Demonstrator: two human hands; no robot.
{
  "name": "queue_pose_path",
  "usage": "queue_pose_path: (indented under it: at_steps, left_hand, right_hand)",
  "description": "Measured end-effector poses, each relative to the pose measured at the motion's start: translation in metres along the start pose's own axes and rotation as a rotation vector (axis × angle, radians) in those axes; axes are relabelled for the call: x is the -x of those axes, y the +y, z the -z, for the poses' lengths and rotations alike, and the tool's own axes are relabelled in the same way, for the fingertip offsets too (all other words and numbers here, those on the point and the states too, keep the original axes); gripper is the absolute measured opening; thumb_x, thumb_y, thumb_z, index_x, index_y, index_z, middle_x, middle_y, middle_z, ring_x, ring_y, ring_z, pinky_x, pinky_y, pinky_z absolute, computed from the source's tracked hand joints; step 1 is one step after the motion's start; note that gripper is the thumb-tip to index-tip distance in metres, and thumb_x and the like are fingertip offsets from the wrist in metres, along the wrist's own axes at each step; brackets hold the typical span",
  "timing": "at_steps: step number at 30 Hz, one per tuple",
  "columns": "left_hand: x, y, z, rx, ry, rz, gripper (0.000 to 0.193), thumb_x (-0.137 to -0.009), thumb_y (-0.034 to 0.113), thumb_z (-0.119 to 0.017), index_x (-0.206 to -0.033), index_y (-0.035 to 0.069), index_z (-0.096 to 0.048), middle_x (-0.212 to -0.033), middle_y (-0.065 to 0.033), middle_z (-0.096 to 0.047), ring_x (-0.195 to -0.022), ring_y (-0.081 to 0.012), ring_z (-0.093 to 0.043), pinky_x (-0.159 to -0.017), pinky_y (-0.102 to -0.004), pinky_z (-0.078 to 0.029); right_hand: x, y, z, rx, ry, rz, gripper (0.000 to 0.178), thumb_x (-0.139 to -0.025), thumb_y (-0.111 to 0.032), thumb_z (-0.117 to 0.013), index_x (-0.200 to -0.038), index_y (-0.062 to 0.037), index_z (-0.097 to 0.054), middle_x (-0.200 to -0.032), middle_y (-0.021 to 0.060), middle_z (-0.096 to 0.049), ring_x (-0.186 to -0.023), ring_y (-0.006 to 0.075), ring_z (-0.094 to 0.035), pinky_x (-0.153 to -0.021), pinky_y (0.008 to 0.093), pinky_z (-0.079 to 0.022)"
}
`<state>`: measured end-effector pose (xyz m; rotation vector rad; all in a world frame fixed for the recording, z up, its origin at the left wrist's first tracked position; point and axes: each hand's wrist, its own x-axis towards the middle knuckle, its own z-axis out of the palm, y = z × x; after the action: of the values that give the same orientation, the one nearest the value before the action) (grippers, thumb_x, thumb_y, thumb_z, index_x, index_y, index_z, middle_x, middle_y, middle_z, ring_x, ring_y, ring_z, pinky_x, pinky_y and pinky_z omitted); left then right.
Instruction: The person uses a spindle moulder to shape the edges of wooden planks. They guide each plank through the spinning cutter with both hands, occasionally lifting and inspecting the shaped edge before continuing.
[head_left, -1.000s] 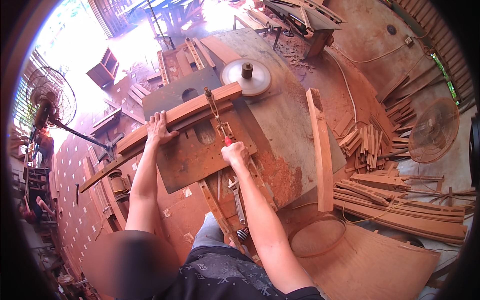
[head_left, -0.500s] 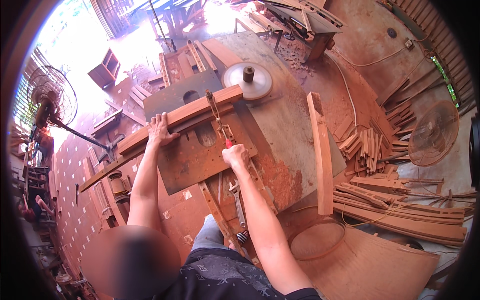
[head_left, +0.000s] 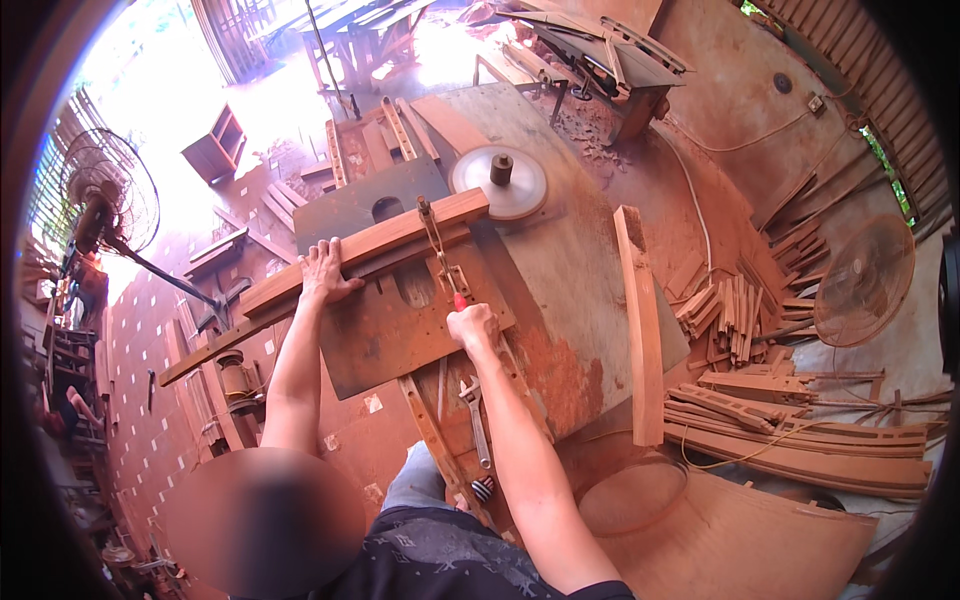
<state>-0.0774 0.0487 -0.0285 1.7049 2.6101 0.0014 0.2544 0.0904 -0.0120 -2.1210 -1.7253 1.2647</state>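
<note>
A long wooden beam [head_left: 400,228] lies slantwise across a flat metal sliding plate [head_left: 400,345], with its right end beside a round saw blade [head_left: 522,190]. My left hand [head_left: 325,272] is on the beam's left half, fingers over its top and thumb spread along the near side. My right hand [head_left: 473,328] is wrapped round the red handle [head_left: 460,301] of a toggle clamp [head_left: 434,235], whose arm reaches over the beam. Under the beam runs a thinner wooden strip [head_left: 215,354]. A wrench [head_left: 475,420] lies between the rails, by my right forearm.
A thick plank [head_left: 640,330] rests at the right edge of the sawdust-covered table [head_left: 580,270]. Stacked wood strips [head_left: 735,310] and curved pieces [head_left: 800,445] lie farther right. Fans stand left [head_left: 105,200] and right [head_left: 865,272]. A small wooden cabinet [head_left: 215,145] sits far left.
The whole view has shifted slightly, so most things appear a little lower. Both hands, the beam and the clamp keep their places relative to one another.
</note>
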Motion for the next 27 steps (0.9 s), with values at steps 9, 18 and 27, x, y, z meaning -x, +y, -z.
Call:
queue_pose_path:
  at_steps: [9, 18, 27]
  left_hand:
    - [0.007, 0.001, 0.001, 0.034, 0.046, -0.009, 0.116, -0.066, 0.058, -0.092, -0.154, 0.008, -0.037, -0.145, -0.0149, -0.047, -0.14, -0.039, -0.043, -0.116, -0.0692, -0.032]
    - [0.049, 0.014, -0.003, 0.055, 0.062, -0.027, 0.118, -0.066, 0.059, -0.091, -0.157, 0.007, -0.036, -0.145, -0.0155, -0.048, -0.14, -0.039, -0.044, -0.115, -0.0699, -0.032]
    - [0.084, 0.029, 0.002, 0.055, 0.028, -0.014, 0.116, -0.066, 0.057, -0.093, -0.155, 0.007, -0.037, -0.143, -0.0152, -0.048, -0.138, -0.039, -0.044, -0.115, -0.0699, -0.031]
  right_hand:
    - [0.001, 0.006, -0.001, -0.001, 0.01, 0.034, 0.041, -0.085, -0.028, -0.065, -0.106, 0.006, -0.078, -0.116, 0.0334, -0.074, -0.115, 0.0454, -0.072, -0.099, 0.0482, -0.058]
    - [0.015, 0.048, -0.004, 0.037, 0.022, 0.018, 0.041, -0.084, -0.027, -0.067, -0.109, 0.0048, -0.078, -0.117, 0.033, -0.074, -0.115, 0.0451, -0.072, -0.099, 0.0492, -0.059]
    - [0.045, 0.07, 0.01, 0.071, 0.042, 0.042, 0.043, -0.085, -0.028, -0.066, -0.106, 0.0076, -0.077, -0.117, 0.0361, -0.072, -0.117, 0.0471, -0.071, -0.103, 0.0496, -0.057]
